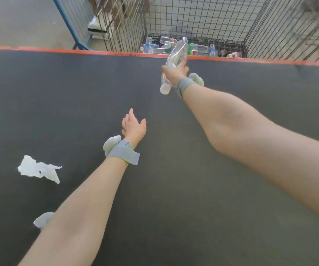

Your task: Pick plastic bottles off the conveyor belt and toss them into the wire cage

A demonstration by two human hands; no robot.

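Beyond dark conveyor belt (97, 89), wire cage (266, 31), concrete floor (20, 20)

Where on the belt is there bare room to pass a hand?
Bare belt between the left hand and right hand, and from the left hand up to the orange edge. Crowded lower left, around two white scraps.

A: Where's the right grip (175, 71)?
B: I see it at one o'clock, curled round a crushed clear bottle (177, 51), near the wire cage (202, 20).
A: Left grip (133, 127)?
B: Centre of the conveyor belt (174, 189), fingers loose, holding nothing; white scrap (39, 168) at eight o'clock.
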